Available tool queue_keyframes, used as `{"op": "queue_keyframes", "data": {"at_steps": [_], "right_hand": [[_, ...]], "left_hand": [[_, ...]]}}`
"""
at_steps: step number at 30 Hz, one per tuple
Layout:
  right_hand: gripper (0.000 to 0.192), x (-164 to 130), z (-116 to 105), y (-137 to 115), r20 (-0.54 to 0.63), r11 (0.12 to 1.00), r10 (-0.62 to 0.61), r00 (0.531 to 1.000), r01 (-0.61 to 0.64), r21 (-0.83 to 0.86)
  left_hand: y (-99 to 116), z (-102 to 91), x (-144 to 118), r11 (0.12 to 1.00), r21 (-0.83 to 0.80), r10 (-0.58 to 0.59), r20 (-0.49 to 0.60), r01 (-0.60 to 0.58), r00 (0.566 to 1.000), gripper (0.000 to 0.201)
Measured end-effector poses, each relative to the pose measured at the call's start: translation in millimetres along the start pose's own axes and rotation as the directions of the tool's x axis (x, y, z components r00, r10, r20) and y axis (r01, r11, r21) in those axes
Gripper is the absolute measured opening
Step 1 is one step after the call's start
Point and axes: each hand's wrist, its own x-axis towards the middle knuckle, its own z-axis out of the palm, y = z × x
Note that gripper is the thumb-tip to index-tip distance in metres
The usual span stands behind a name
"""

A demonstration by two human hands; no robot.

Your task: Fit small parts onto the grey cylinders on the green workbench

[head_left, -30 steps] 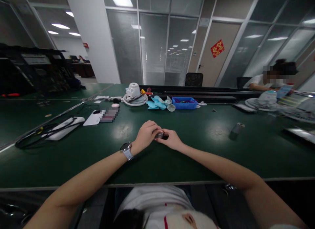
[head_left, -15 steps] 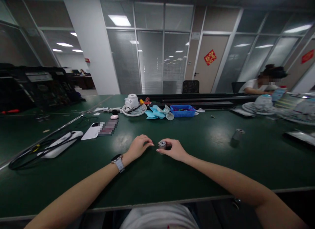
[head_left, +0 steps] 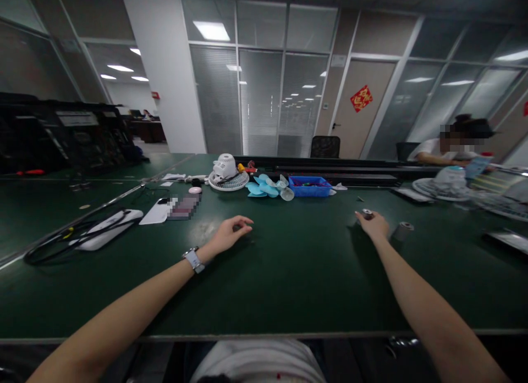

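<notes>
My right hand (head_left: 373, 226) is at the right of the green table, its fingers closed round a metal cylinder that looks like a small motor (head_left: 367, 213). Only the motor's top shows above my fingers. A second, similar motor (head_left: 403, 231) stands upright just right of this hand, apart from it. Over the middle left of the table, my left hand (head_left: 231, 232) holds nothing. Its fingers are loosely curved, with the thumb apart from them, and a watch (head_left: 193, 259) sits on that wrist.
Toward the back are a white fan part (head_left: 226, 174), light blue fan blades (head_left: 268, 186) and a blue bin (head_left: 310, 187) of small parts. Phones (head_left: 155, 212) and a cable over a white power bank (head_left: 109, 229) lie left. A person (head_left: 437, 150) sits at the far right.
My right hand has carried the small motor to the right, from beside my left hand to near the second motor. The left hand has drawn slightly left, and the view has shifted a little.
</notes>
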Motion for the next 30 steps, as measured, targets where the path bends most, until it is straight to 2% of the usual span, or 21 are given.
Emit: {"op": "queue_keyframes", "data": {"at_steps": [2, 4, 6, 7, 8, 9, 10, 11, 12, 13, 14, 15, 16, 18, 22, 27, 28, 30], "right_hand": [[0.047, 0.0, -1.4, -0.1, -0.002, 1.0, 0.028, 1.0, -0.028, 0.003], [0.062, -9.8, -2.9, -11.9, -0.098, 1.0, -0.021, 0.995, 0.022, 0.009], [0.074, -36.0, -2.8, -36.0, -0.221, 0.972, -0.23, 0.948, 0.236, -0.001], [0.074, -56.2, -1.4, -52.0, -0.253, 0.919, -0.385, 0.888, 0.394, -0.013], [0.066, -80.7, 1.0, -69.5, -0.189, 0.822, -0.56, 0.807, 0.57, 0.001], [0.057, -108.6, 4.4, -87.6, -0.082, 0.694, -0.714, 0.695, 0.719, 0.05], [0.051, -138.4, 8.7, -105.3, 0.043, 0.545, -0.837, 0.545, 0.828, 0.131], [0.049, -168.4, 13.6, -122.0, 0.158, 0.399, -0.915, 0.371, 0.888, 0.227], [0.048, -196.8, 18.5, -137.0, 0.232, 0.275, -0.95, 0.207, 0.908, 0.317], [0.046, -221.9, 23.3, -150.1, 0.263, 0.185, -0.961, 0.082, 0.899, 0.396], [0.044, -242.5, 27.6, -161.2, 0.276, 0.146, -0.961, 0.017, 0.88, 0.452], [0.042, -257.9, 31.2, -170.1, 0.287, 0.127, -0.958, -0.023, 0.861, 0.492], [0.04, -268.0, 34.0, -176.9, 0.301, 0.131, -0.953, -0.036, 0.846, 0.516], [0.038, -274.1, 36.6, -183.5, 0.342, 0.176, -0.939, -0.019, 0.83, 0.53], [0.042, -256.9, 31.5, -174.8, 0.365, 0.295, -0.925, 0.108, 0.81, 0.508], [0.041, -237.8, 31.3, -161.4, 0.348, 0.426, -0.9, 0.265, 0.706, 0.565], [0.04, -236.7, 33.9, -161.3, 0.346, 0.44, -0.895, 0.282, 0.691, 0.574], [0.037, -235.9, 39.0, -162.6, 0.342, 0.443, -0.895, 0.287, 0.677, 0.588]], "left_hand": [[-10.1, -12.1, 7.6, 0.99, -0.122, -0.086, -0.148, 0.068, 0.985, 0.051], [-22.9, -24.5, 14.0, 0.972, -0.199, -0.187, -0.322, 0.127, 0.928, 0.059], [-36.0, -33.4, 17.4, 0.952, -0.235, -0.287, -0.453, 0.198, 0.844, 0.062], [-41.5, -35.8, 17.9, 0.94, -0.238, -0.334, -0.496, 0.244, 0.802, 0.062], [-45.7, -36.7, 17.6, 0.931, -0.22, -0.364, -0.519, 0.291, 0.773, 0.06], [-48.3, -36.4, 16.7, 0.926, -0.19, -0.377, -0.53, 0.327, 0.76, 0.058], [-49.1, -35.0, 15.5, 0.924, -0.158, -0.378, -0.528, 0.349, 0.76, 0.056], [-48.3, -32.9, 14.1, 0.926, -0.127, -0.368, -0.518, 0.356, 0.772, 0.054], [-46.2, -30.6, 12.7, 0.931, -0.103, -0.353, -0.502, 0.35, 0.79, 0.053], [-43.4, -28.4, 11.4, 0.937, -0.089, -0.336, -0.485, 0.337, 0.807, 0.052], [-40.4, -26.4, 10.5, 0.943, -0.08, -0.322, -0.471, 0.324, 0.821, 0.051], [-37.8, -24.8, 9.7, 0.946, -0.074, -0.312, -0.462, 0.314, 0.83, 0.052], [-36.0, -23.6, 9.3, 0.948, -0.07, -0.306, -0.457, 0.309, 0.835, 0.052], [-35.5, -22.5, 9.4, 0.949, -0.062, -0.303, -0.451, 0.309, 0.839, 0.054], [-41.4, -22.3, 12.1, 0.948, -0.039, -0.302, -0.433, 0.317, 0.849, 0.055], [-39.2, -22.2, 12.5, 0.941, -0.026, -0.319, -0.397, 0.337, 0.861, 0.054], [-37.5, -22.3, 12.0, 0.94, -0.022, -0.32, -0.396, 0.34, 0.861, 0.054], [-35.0, -22.5, 10.9, 0.94, -0.01, -0.317, -0.393, 0.341, 0.863, 0.054]]}}
